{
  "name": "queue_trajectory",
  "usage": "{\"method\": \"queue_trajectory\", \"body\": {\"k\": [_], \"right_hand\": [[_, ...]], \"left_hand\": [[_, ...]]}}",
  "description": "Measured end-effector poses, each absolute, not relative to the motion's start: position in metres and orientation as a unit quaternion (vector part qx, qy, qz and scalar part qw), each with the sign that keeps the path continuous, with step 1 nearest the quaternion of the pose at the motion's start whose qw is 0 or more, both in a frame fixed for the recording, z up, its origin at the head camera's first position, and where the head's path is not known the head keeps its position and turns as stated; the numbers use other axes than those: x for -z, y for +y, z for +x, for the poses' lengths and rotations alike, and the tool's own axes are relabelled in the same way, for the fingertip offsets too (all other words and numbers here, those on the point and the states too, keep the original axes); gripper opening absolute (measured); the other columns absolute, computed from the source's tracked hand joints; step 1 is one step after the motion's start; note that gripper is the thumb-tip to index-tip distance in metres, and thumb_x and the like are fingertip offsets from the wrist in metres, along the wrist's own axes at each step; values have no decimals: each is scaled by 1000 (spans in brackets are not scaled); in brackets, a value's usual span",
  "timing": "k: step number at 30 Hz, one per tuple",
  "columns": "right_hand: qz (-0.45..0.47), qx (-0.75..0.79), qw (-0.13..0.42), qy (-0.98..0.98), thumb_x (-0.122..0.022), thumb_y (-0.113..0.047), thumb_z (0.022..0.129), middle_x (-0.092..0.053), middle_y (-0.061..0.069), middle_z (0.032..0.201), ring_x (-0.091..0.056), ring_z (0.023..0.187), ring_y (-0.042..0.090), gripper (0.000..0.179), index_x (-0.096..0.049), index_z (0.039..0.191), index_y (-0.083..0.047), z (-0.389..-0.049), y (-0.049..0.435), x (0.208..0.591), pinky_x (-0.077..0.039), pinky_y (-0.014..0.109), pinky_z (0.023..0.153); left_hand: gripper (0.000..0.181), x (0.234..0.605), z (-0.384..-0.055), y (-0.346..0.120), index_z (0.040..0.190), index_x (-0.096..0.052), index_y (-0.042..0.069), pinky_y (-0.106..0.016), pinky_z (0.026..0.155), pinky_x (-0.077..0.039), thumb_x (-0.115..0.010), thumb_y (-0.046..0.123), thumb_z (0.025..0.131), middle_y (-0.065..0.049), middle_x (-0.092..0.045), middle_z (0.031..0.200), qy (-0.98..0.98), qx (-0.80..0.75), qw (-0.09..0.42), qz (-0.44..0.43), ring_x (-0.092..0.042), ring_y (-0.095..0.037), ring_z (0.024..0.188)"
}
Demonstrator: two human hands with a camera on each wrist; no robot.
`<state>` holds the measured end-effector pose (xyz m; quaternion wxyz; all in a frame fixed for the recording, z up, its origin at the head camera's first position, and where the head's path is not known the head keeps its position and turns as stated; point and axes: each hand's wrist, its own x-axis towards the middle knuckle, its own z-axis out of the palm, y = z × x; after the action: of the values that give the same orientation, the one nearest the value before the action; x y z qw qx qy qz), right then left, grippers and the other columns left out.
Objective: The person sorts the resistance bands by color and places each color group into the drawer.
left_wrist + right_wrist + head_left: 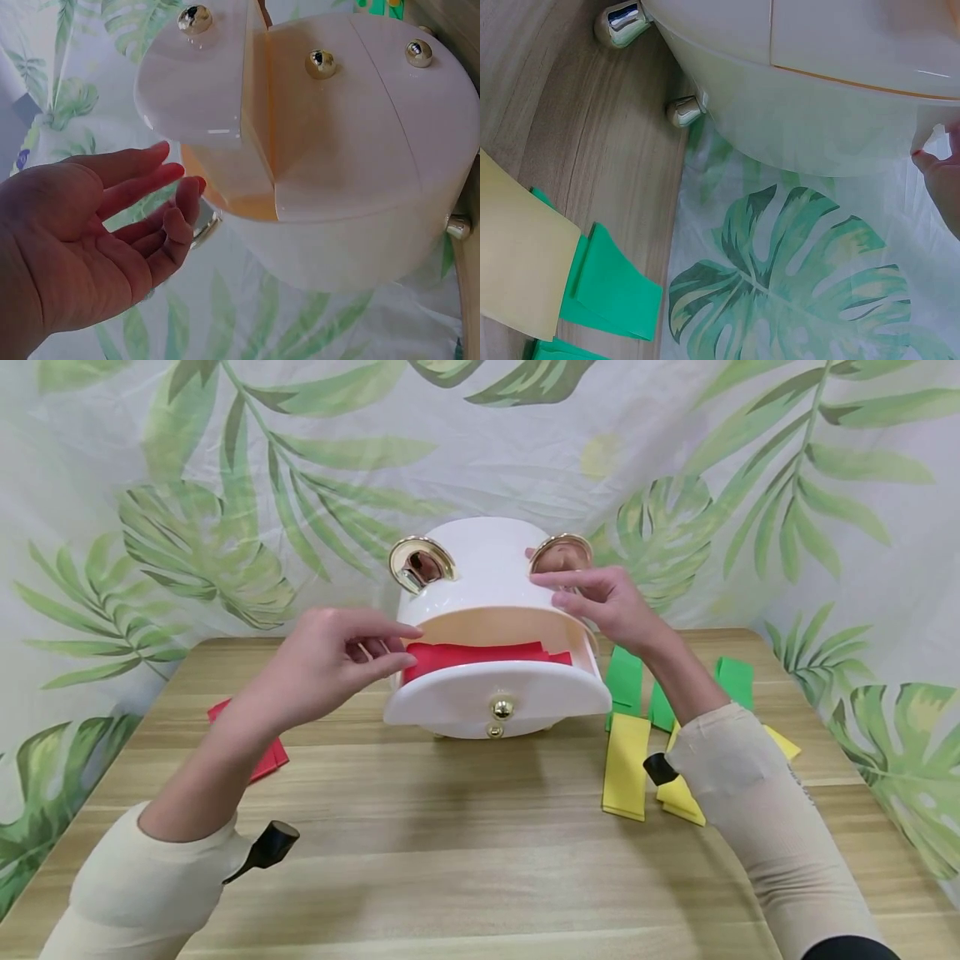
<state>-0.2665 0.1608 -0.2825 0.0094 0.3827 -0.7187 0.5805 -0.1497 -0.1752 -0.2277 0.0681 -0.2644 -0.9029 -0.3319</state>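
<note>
A glossy white box (491, 560) with round gold ears stands on the table, its upper drawer (450, 697) pulled out. Folded red pieces (472, 653), fabric or paper, lie inside the drawer. My left hand (318, 664) is at the drawer's left end, fingertips close to the red pieces. In the left wrist view, the left hand (97, 232) has loosely bent fingers with nothing between them. My right hand (615, 602) is at the box's upper right, fingers extended by the gold ear (561, 556). Part of the right hand (946, 176) shows against the box's side in the right wrist view.
To the left lie more red pieces (268, 762), partly behind the left forearm. Folded green pieces (624, 681) and yellow pieces (626, 764) lie to the right, some under the right forearm. A leaf-patterned cloth (337, 468) hangs behind the wooden table (450, 860).
</note>
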Motion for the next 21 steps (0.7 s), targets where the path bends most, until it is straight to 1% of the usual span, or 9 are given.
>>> {"method": "queue_trajectory", "body": {"k": [5, 8, 11, 13, 17, 19, 21], "right_hand": [[381, -579, 8, -721, -60, 4, 97, -72, -13, 124, -50, 130, 21, 32, -67, 128, 8, -267, 161, 284, -46, 33, 104], [382, -578, 9, -721, -60, 3, 97, -72, -10, 125, -51, 131, 21, 32, -69, 128, 5, -267, 161, 284, -46, 33, 104], [384, -581, 12, -718, -61, 4, 96, -73, -4, 125, -52, 130, 22, 33, -73, 126, -1, -267, 161, 284, -47, 32, 100], [384, -583, 12, -716, -61, 4, 96, -73, -4, 125, -52, 129, 22, 33, -74, 126, -2, -267, 161, 284, -48, 32, 99], [386, -583, 10, -715, -60, 5, 97, -73, -9, 124, -51, 131, 22, 32, -70, 127, 4, -267, 161, 284, -47, 32, 102], [386, -583, 9, -715, -60, 5, 97, -73, -11, 124, -51, 131, 21, 32, -69, 127, 6, -267, 161, 284, -47, 32, 102], [386, -584, 10, -714, -60, 5, 97, -73, -9, 124, -51, 131, 22, 32, -70, 127, 4, -267, 161, 284, -47, 32, 102]], "left_hand": [[24, 233, -155, -194, 115, -77, -2, -17, 66, -53, -78, 4, 91, -9, -76, 92, -887, 388, 58, -242, -66, -9, 72], [25, 238, -158, -209, 117, -76, -1, -18, 67, -54, -76, 3, 93, -2, -76, 93, -881, 414, 56, -222, -68, -9, 71], [26, 245, -163, -226, 120, -74, -1, -18, 68, -53, -74, 4, 95, 7, -74, 90, -882, 424, 58, -199, -68, -10, 72], [27, 251, -167, -238, 121, -73, -1, -18, 67, -52, -74, 5, 96, 9, -73, 88, -885, 423, 61, -183, -67, -10, 72], [28, 266, -178, -266, 123, -71, -3, -18, 65, -50, -72, 9, 97, 8, -72, 85, -900, 404, 64, -151, -65, -7, 71], [29, 275, -184, -280, 124, -70, -4, -18, 65, -49, -71, 10, 98, 3, -73, 86, -911, 384, 60, -135, -64, -4, 72], [29, 285, -189, -294, 124, -70, -6, -18, 64, -49, -70, 9, 99, -5, -74, 90, -924, 360, 52, -122, -63, 0, 72]]}}
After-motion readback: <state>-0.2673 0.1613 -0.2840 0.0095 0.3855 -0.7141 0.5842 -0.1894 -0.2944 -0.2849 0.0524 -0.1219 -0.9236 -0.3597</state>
